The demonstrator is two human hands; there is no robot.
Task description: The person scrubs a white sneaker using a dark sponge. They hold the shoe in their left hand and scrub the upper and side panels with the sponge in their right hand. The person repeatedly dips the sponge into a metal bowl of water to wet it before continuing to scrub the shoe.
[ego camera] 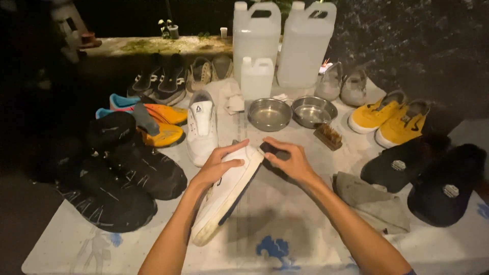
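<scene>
So the left hand (216, 167) is clamped over a white sneaker (227, 193) tipped on its side at center, forearm running in from 6 o'clock. Right hand (289, 160), wrist bent, pinches a small dark brush (267, 148) against the shoe's 1 o'clock end.

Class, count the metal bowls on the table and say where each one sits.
2. One metal bowl sits behind the white shoe held by the left hand and right hand; the second bowl is beside it, nearer the yellow shoes. None seems hidden.
</scene>
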